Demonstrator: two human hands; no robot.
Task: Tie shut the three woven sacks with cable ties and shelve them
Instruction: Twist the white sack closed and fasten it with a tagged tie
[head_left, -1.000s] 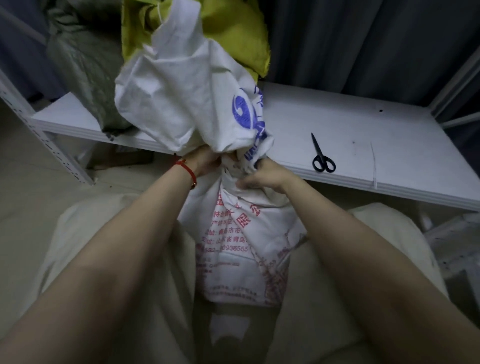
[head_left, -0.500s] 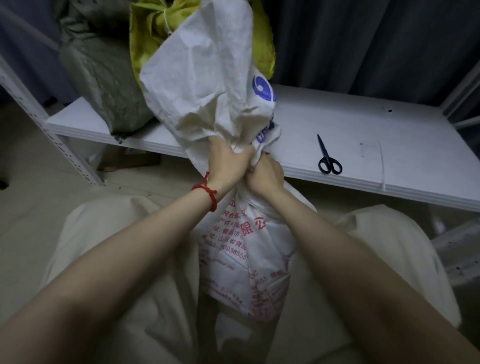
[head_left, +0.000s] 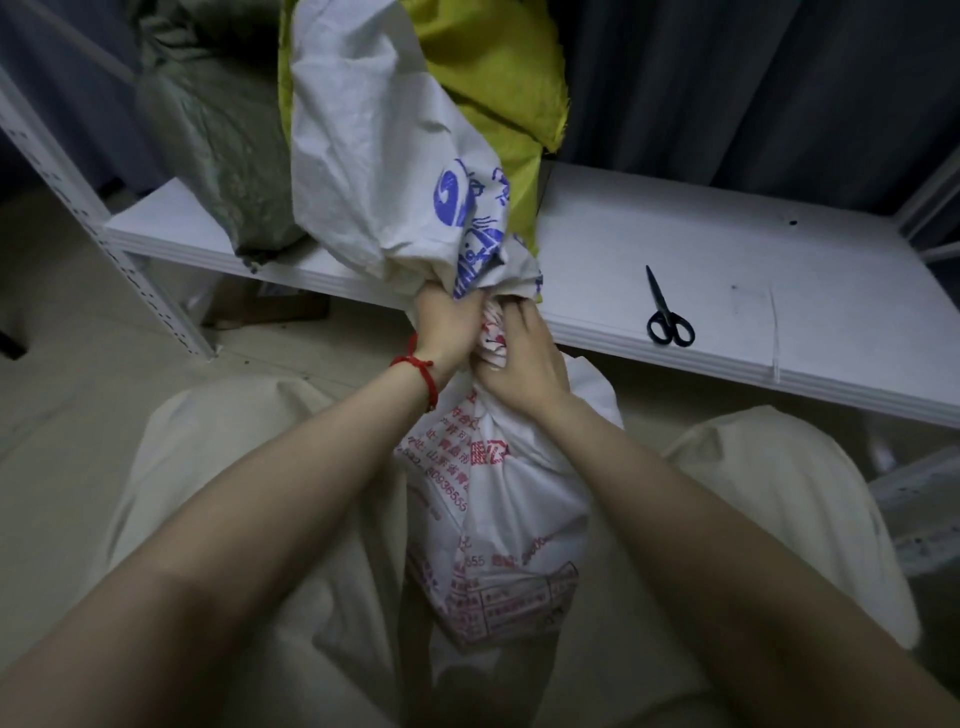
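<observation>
Two sacks on shelf (head_left: 701, 249) already: green sack (head_left: 223, 145) at eleven o'clock, yellow sack (head_left: 483, 78) at twelve. My left hand (head_left: 441, 327) and right hand (head_left: 524, 364) squeeze white sack (head_left: 519, 493) neck at centre. Tie maybe hidden. Shelving left.

Red string bracelet (head_left: 411, 360), cream trousers (head_left: 234, 447)

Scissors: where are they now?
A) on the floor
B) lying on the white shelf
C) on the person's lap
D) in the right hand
B: the scissors lie on the white shelf, apart from both hands. The left hand and right hand grip the gathered neck of the white sack.
</observation>
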